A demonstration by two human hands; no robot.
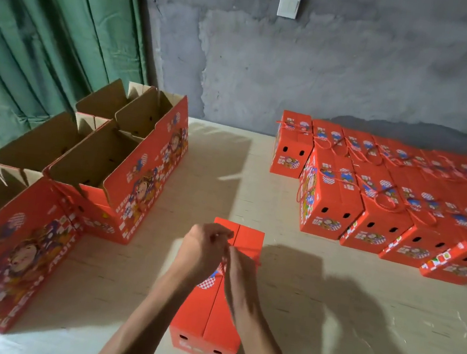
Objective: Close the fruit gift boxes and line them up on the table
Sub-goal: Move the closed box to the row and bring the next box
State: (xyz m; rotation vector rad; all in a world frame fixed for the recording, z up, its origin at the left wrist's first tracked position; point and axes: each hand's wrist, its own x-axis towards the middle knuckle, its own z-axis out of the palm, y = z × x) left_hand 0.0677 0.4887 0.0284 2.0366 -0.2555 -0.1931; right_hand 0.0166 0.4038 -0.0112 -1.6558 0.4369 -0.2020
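Two hands pinching red cord [225, 265], closed box [214, 317]

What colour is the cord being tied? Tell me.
Red, like the box under it; the head view shows the cord between both hands.

White lettering reading "FRESH FRUIT" was seen running along the lower edge of the printed long side of the nearest open box [12, 254] at the left, beside a cartoon figure and checkered patches. Similar white lettering was printed along the long side of the next open box [139, 182], but only "FRESH" could be made out there with any certainty; the remainder was blurred. Smaller white characters were printed beside the artwork on both boxes, but they were too small to be read. Printing on the closed boxes [381, 214] lined up at the right could not be read either.
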